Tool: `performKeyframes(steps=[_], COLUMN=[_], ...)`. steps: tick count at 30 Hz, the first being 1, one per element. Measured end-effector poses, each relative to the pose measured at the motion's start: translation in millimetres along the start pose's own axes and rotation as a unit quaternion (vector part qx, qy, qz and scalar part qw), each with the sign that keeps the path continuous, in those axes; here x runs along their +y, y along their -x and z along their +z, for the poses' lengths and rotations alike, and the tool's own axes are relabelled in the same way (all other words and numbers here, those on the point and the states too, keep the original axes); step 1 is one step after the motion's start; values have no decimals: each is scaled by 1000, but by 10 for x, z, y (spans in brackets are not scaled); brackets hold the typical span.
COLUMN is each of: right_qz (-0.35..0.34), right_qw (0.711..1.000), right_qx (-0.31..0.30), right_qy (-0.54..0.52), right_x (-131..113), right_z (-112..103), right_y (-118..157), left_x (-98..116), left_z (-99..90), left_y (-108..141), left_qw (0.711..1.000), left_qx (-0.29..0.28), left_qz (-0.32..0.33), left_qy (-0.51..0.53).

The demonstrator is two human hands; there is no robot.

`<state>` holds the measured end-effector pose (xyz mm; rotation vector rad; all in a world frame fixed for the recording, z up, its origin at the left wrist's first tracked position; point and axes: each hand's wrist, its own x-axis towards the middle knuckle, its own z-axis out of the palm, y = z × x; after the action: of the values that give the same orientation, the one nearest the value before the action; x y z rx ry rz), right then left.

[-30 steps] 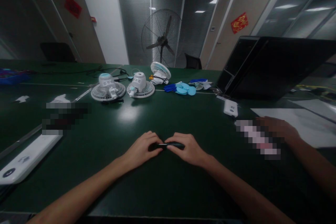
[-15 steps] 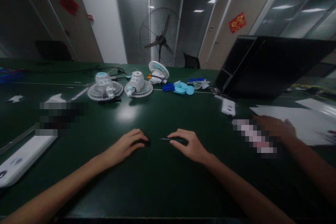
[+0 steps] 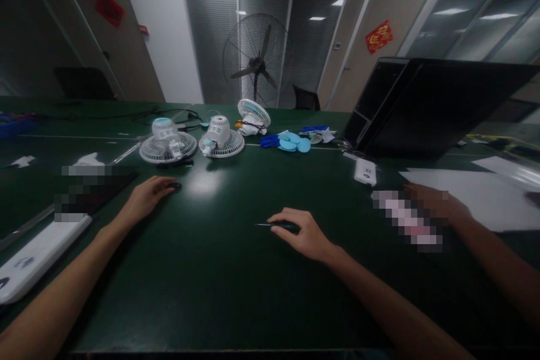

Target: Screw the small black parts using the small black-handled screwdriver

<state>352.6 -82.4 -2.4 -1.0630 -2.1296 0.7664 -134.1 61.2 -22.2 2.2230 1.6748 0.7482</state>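
My right hand [image 3: 300, 229] rests on the green table [image 3: 202, 292] with its fingers closed around the dark handle of a small screwdriver [image 3: 289, 226]. The thin metal shaft points left. Further left and farther from me, my left hand [image 3: 152, 194] pinches a small dark object [image 3: 175, 185] at its fingertips, too small and dim to name. Just beyond that hand lies a white desk fan [image 3: 167, 143], grille down, and beside it a second similar fan [image 3: 221, 138].
A third small fan [image 3: 253, 117] leans farther back, near light blue discs [image 3: 294, 142] and blue gloves [image 3: 270, 140]. At the right stand a large black monitor [image 3: 439, 107] and a white power bank [image 3: 365, 172]. Another person's hand [image 3: 439, 202] rests by white paper [image 3: 498, 202]. A long white case [image 3: 46, 259] lies left.
My left hand has moved left and away from me, from near the screwdriver tip towards the fans, with the small dark object. My right hand stays in place with the screwdriver.
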Motion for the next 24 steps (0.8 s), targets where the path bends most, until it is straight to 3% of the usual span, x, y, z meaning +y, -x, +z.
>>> performKeyframes(steps=[6, 15, 20, 24], right_qz=[1, -1, 3, 5], right_qw=[1000, 1000, 1000, 1000], right_qx=[-6, 3, -4, -11], right_qy=[-2, 8, 10, 2], right_x=[1, -10, 2, 11], right_z=[-5, -5, 3, -2], right_y=[9, 0, -1, 4], left_x=[-45, 3, 107, 208], left_z=[-157, -182, -158, -89], left_y=[125, 120, 150, 122], left_qw=[998, 997, 996, 997], left_qx=[-12, -9, 46, 69], left_qz=[-46, -24, -63, -46], left_qy=[-31, -70, -47, 11])
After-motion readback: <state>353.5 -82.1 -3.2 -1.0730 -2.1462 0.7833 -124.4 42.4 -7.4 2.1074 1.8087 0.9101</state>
